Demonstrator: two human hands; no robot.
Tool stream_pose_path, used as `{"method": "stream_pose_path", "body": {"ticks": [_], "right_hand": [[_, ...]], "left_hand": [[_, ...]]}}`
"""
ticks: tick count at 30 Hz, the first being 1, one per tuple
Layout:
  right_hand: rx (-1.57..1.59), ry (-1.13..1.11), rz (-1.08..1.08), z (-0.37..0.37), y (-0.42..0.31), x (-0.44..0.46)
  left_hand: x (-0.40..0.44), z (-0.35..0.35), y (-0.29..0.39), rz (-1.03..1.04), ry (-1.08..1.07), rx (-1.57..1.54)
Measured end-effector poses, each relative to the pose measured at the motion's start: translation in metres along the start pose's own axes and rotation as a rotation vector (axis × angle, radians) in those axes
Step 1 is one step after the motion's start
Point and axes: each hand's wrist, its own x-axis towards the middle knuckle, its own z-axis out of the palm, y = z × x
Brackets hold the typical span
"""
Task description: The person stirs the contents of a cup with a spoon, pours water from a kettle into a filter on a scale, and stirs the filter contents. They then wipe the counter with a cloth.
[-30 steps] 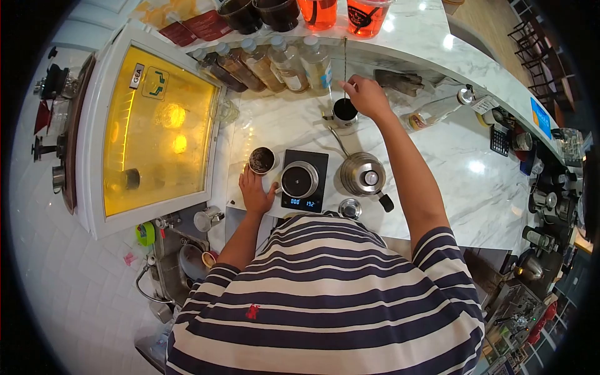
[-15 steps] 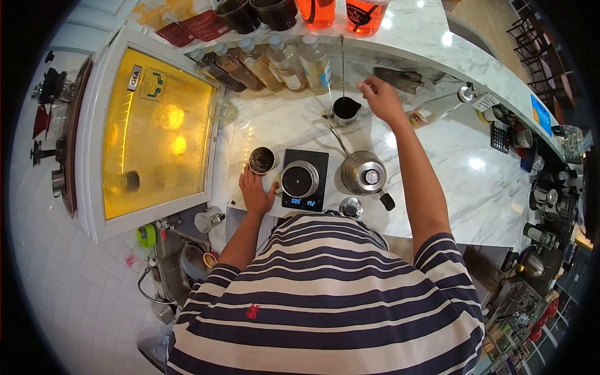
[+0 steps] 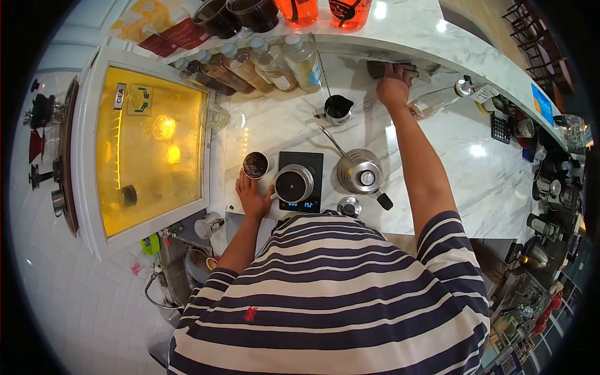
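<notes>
My left hand (image 3: 253, 197) lies on the counter with its fingers spread, fingertips touching a white cup (image 3: 256, 165) with dark contents. Beside it a metal vessel with a dark top (image 3: 293, 185) stands on a black scale (image 3: 318, 164). My right hand (image 3: 393, 87) reaches to a dark folded cloth (image 3: 375, 69) at the counter's back; its fingers are bent over the cloth, and their grip is hard to make out. Left of that hand stands a small metal pitcher (image 3: 338, 110) with a long thin spoon (image 3: 322, 69) leaning in it. A gooseneck kettle (image 3: 360, 172) is right of the scale.
Several bottles (image 3: 270, 65) line the back left, near a yellow-lit glass cabinet (image 3: 153, 150). A clear bottle (image 3: 439, 100) lies tilted at the back right. A small metal cup (image 3: 349, 207) is by the front edge. Red drinks (image 3: 350, 14) stand on the raised ledge (image 3: 406, 25).
My right hand has let go of the long spoon and moved right and away from me, onto the dark cloth. My left hand stays by the white cup. The whole view has shifted slightly.
</notes>
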Motion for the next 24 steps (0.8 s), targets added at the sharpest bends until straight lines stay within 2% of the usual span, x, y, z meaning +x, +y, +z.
{"method": "stream_pose_path", "body": {"ticks": [1, 4, 10, 19, 22, 24], "right_hand": [[-0.039, -0.06, 0.042, 0.0, -0.001, 0.002], [-0.178, 0.031, 0.016, 0.005, -0.003, 0.002], [-0.368, 0.063, -0.075, 0.005, 0.003, 0.013], [-0.181, 0.022, -0.102, -0.002, 0.015, 0.01], [-0.005, 0.009, -0.03, -0.03, -0.003, -0.007], [0.166, 0.098, -0.028, -0.018, 0.005, -0.012]], "left_hand": [[0.0, 0.001, 0.0, -0.002, 0.001, 0.009], [-0.001, 0.001, -0.001, -0.011, -0.01, 0.01], [-0.001, 0.0, 0.0, -0.011, -0.009, 0.016], [0.001, 0.0, 0.002, -0.006, 0.024, -0.011], [0.001, 0.001, 0.002, 0.021, 0.071, -0.042], [-0.001, 0.001, 0.0, 0.012, 0.065, -0.041]]}}
